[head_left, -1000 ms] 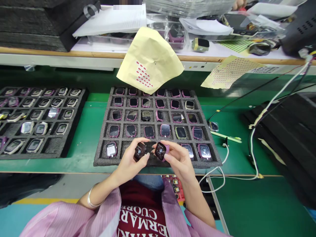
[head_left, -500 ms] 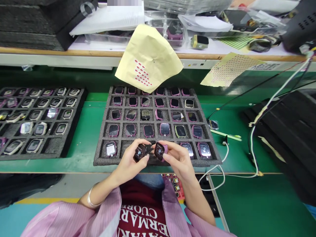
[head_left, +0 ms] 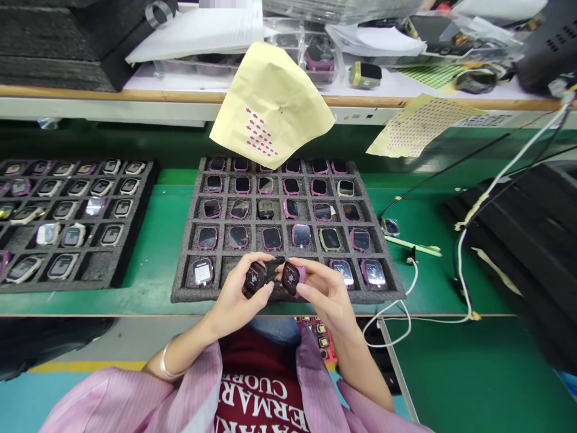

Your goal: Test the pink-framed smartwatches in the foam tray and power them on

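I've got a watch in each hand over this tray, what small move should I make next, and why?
I'd probably turn the purple watch in your right hand slightly to face you: its lit screen is angled leftward, with its purple side showing. The dark watch in your left hand is lit too, so comparing them should be easier.

At right hand (head_left: 329, 293): angles purple-cased watch (head_left: 291, 278) a touch further toward picture left than 1.0 s ago | head view: dips slightly, brings shelf (head_left: 189, 96) a little higher in frame | at top edge: loses co-worker's fingers
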`<move>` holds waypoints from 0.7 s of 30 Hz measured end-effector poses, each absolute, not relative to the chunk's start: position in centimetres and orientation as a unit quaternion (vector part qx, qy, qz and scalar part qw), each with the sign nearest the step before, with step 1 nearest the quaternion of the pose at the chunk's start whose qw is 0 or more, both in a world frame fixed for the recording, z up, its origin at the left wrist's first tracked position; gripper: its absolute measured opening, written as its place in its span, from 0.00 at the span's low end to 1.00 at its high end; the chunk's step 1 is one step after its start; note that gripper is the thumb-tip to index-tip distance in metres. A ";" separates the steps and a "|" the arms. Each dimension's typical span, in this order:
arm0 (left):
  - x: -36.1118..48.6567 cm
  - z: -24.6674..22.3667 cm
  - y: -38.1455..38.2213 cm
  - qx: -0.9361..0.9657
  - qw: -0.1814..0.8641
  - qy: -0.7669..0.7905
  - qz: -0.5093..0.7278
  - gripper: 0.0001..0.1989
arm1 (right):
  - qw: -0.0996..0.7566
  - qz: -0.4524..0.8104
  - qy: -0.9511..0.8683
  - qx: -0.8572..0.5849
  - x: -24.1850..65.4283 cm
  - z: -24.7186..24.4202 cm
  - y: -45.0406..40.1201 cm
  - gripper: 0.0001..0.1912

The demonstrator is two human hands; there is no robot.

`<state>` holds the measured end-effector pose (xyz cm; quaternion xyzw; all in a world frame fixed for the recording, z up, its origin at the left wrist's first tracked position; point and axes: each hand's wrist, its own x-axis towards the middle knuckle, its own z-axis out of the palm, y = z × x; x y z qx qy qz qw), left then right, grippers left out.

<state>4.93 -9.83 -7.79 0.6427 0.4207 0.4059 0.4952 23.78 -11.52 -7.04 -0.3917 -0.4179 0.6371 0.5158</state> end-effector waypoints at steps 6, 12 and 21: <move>4.9 -7.7 -9.7 0.640 0.507 0.434 0.380 0.16 | 0.514 0.635 -0.418 -0.397 23.9 -7.2 -11.4 0.19; 4.7 -7.5 -9.9 0.659 0.492 0.421 0.383 0.16 | 0.511 0.632 -0.425 -0.399 23.7 -6.9 -11.5 0.18; 4.3 -6.7 -10.6 0.680 0.456 0.399 0.412 0.16 | 0.527 0.636 -0.437 -0.355 24.0 -6.6 -12.1 0.18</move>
